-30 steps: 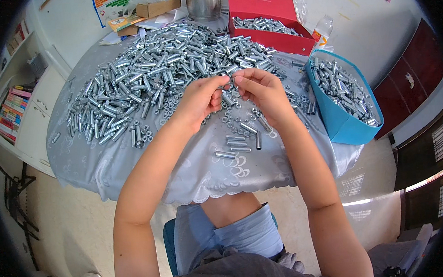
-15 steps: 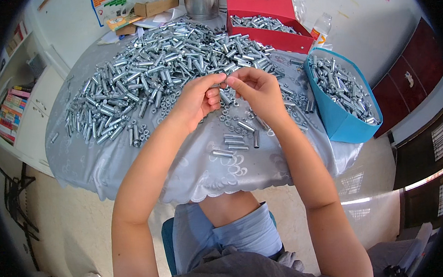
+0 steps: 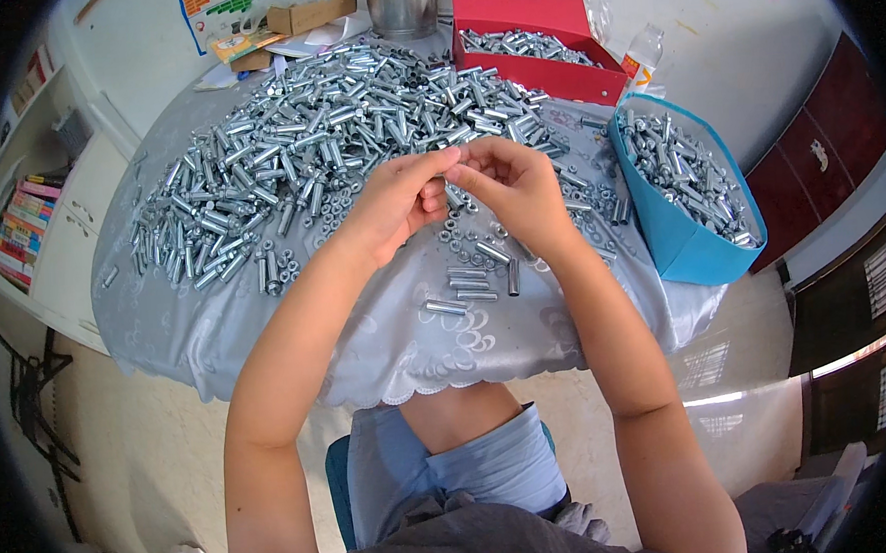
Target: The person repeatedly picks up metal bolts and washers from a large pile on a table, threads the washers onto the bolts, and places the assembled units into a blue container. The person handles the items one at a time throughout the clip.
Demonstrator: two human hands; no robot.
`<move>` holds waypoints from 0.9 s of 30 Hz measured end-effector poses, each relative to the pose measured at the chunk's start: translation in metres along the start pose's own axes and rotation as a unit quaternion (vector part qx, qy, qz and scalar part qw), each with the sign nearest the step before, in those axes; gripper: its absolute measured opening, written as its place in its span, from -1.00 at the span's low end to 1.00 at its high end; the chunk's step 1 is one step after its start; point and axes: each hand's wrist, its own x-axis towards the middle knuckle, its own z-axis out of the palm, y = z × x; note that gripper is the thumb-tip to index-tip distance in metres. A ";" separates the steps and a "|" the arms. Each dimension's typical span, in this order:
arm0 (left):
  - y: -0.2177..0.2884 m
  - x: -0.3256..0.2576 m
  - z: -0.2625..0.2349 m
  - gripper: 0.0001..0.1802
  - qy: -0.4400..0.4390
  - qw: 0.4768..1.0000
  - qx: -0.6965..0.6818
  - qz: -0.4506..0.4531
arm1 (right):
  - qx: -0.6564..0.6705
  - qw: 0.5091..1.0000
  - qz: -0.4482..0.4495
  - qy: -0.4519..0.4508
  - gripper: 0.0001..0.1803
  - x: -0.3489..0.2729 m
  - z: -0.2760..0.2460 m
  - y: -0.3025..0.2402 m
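Above the near edge of a heap of silvery metal sleeves and bolts [image 3: 325,122], my two hands meet with their fingertips together. My left hand [image 3: 406,196] is closed, thumb and forefinger pinched and the other fingers curled in. Facing it, my right hand [image 3: 515,188] is pinched too, its fingertips touching those of the left. Whatever is between them is small and mostly covered by the fingers. Beneath the hands lie loose nuts [image 3: 453,238]. Several loose metal sleeves [image 3: 475,284] lie on the cloth nearer to me.
A blue fabric bin [image 3: 698,258] full of metal anchors stands at the right. Behind the heap are an open red box [image 3: 553,82] with more pieces, a metal pot [image 3: 401,8] and a plastic bottle [image 3: 642,58]. A grey cloth [image 3: 266,331] covers the round table.
My fingertips have drawn closer together, and the right hand has shifted slightly left. The heap, loose sleeves and containers are unchanged.
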 end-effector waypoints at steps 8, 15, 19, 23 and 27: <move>-0.005 0.007 -0.003 -0.78 0.054 0.998 -0.038 -0.003 | -0.029 0.999 0.023 0.003 -0.78 0.002 -0.002 0.004; 0.001 0.006 -0.005 -0.71 0.069 0.995 -0.075 0.002 | -0.400 0.910 0.106 -0.043 -0.72 -0.005 -0.012 0.000; 0.001 0.005 0.000 -0.76 0.086 0.994 -0.062 -0.006 | -0.412 0.909 0.061 -0.032 -0.72 -0.007 -0.015 0.016; 0.000 0.005 -0.001 -0.75 0.085 0.995 -0.046 -0.006 | -0.419 0.905 0.067 -0.028 -0.74 -0.006 -0.014 0.016; -0.002 0.006 -0.003 -0.70 0.086 0.996 -0.036 -0.008 | -0.420 0.904 0.070 -0.041 -0.74 -0.005 -0.014 0.011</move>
